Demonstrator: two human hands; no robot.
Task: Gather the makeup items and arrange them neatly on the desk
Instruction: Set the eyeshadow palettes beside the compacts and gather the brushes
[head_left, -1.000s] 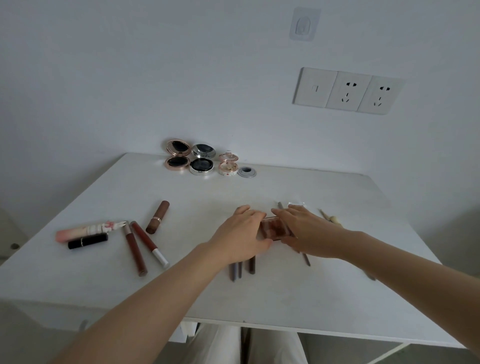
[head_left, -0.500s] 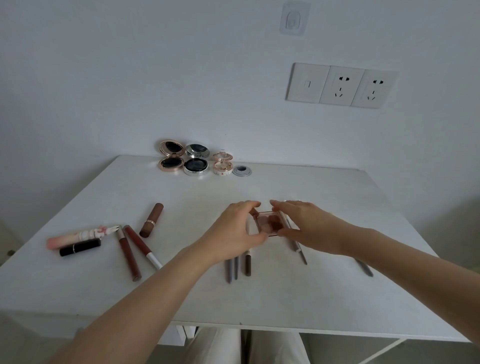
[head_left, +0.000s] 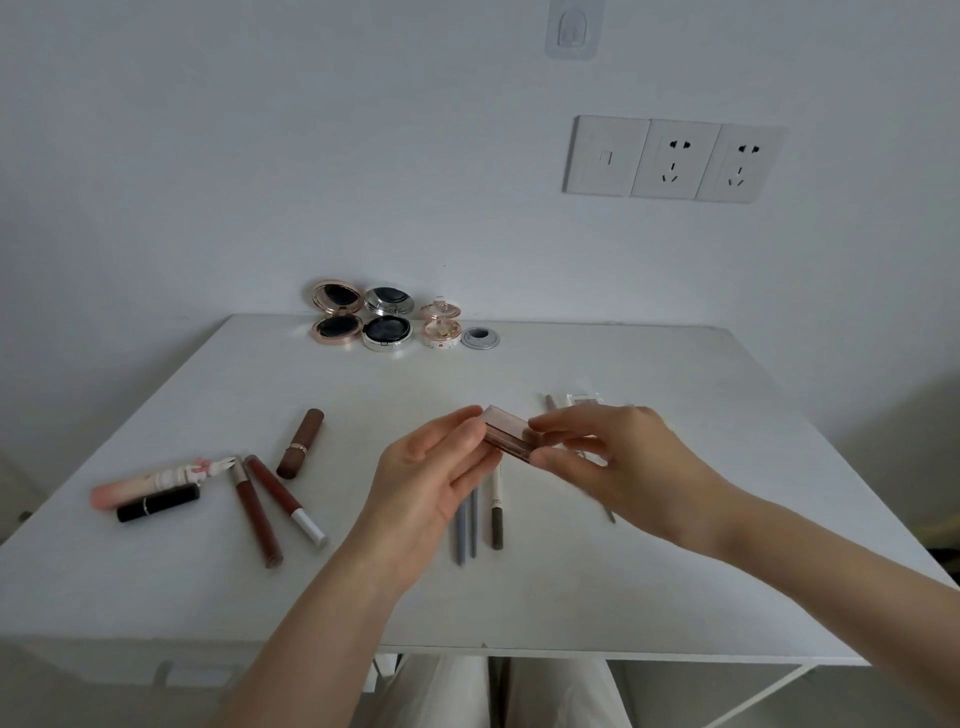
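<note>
A small brown square palette (head_left: 511, 432) is held tilted above the middle of the white desk (head_left: 649, 571). My left hand (head_left: 431, 475) grips its left side and my right hand (head_left: 618, 462) pinches its right side. Under my hands lie several pencils (head_left: 496, 512). To the left are a brown lipstick (head_left: 300, 442), two dark red lip gloss tubes (head_left: 257, 512), a black lipstick (head_left: 158, 501) and a pink tube (head_left: 156, 480). At the back edge three open compacts (head_left: 387, 325) stand in a row.
A small clear case (head_left: 584, 400) lies behind my right hand, beside another pencil (head_left: 549, 401). A grey cable grommet (head_left: 480, 338) sits in the desk next to the compacts. Wall sockets (head_left: 675, 158) are on the wall above. My legs show under the front edge.
Both hands lifted the palette off the desk and tilted it up on edge. The pencils beneath are more exposed.
</note>
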